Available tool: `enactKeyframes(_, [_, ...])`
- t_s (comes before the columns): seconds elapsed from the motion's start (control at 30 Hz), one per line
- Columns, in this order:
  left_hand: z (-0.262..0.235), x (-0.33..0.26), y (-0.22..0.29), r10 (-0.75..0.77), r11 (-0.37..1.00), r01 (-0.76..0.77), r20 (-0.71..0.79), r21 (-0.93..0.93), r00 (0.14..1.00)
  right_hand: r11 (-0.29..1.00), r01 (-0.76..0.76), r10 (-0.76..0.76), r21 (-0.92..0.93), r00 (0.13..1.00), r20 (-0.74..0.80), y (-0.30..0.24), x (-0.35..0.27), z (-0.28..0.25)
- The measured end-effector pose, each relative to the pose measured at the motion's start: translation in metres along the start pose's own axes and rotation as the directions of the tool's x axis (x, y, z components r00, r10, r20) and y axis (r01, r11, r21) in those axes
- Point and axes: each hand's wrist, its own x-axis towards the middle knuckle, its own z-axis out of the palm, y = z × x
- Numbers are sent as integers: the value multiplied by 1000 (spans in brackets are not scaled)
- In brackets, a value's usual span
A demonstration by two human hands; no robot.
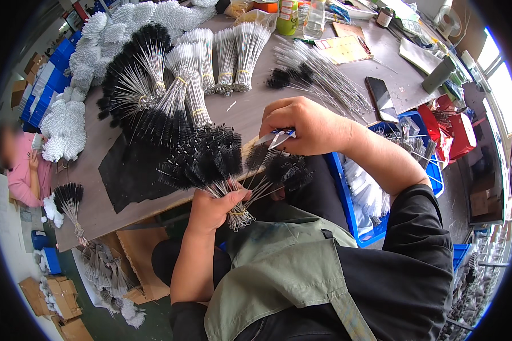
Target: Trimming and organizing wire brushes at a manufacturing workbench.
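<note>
My left hand (210,207) is closed round the wire stems of a bundle of black-bristled brushes (207,156), their heads fanned upward and looped wire ends below the fist. Several brushes (287,170) splay out to the right of that bundle. Just above them, my right hand (310,128) grips a small pair of scissors (277,137) with silver blades and a bit of blue at the handle. The blades point left and stand parted, close to a brush head; whether they touch it I cannot tell. My right palm hides most of the handles.
Banded bundles of white (250,54) and black brushes (133,79) stand on the table, left of loose wire brushes (324,77). A phone (382,99) lies at the right edge. Beside me is a blue crate (351,207). Someone in pink (25,165) sits far left.
</note>
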Motion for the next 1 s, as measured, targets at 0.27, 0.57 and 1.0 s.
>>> enactKeyframes(0.27, [-2,2,-5,-49,996,50,20,-73,999,979,6,-66,-205,955,-288,6,-1,-22])
enactKeyframes(0.57, [19,5,5,-153,979,150,-13,-138,988,812,-113,149,572,989,-16,10,20,34])
enactKeyframes(1.0, [22,2,23,-92,972,95,25,-215,995,551,-98,213,828,977,-27,38,1,58])
